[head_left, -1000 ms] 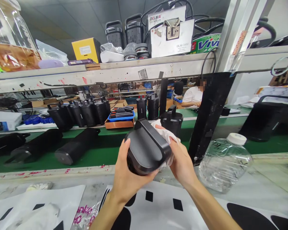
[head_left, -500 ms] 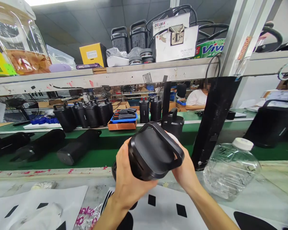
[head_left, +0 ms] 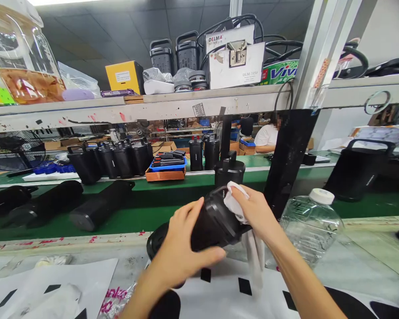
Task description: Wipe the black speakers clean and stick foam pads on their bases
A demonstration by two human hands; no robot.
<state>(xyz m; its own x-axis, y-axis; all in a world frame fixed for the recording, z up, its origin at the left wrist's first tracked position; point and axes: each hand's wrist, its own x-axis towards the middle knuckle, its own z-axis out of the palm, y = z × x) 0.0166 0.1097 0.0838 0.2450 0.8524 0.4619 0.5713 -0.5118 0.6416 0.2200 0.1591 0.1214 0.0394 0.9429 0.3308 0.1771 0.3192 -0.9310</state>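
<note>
A black portable speaker [head_left: 209, 225] lies tilted in front of me, its handle end toward the right. My left hand [head_left: 179, 243] supports it from the left, fingers against its side and thumb stretched out along the near side. In my right hand [head_left: 257, 210] is a white cloth [head_left: 233, 203], pinched and pressed on the speaker near its end; the rest of the cloth hangs below my fingers. Part of the speaker is covered by my hands. At the left, a rounded black part [head_left: 157, 239] shows behind my left wrist.
Several black speakers lie or stand along the green conveyor [head_left: 136, 212]. A clear plastic bottle [head_left: 309, 226] stands right of my right arm. Below is a white sheet with black shapes [head_left: 219, 297]. A loaded shelf [head_left: 173, 99] crosses above; a person [head_left: 266, 137] sits beyond.
The speaker has turned from its top facing me to lying tilted sideways. My right hand has come round to its upper side, and the white cloth now shows more fully. The left thumb has lifted outward.
</note>
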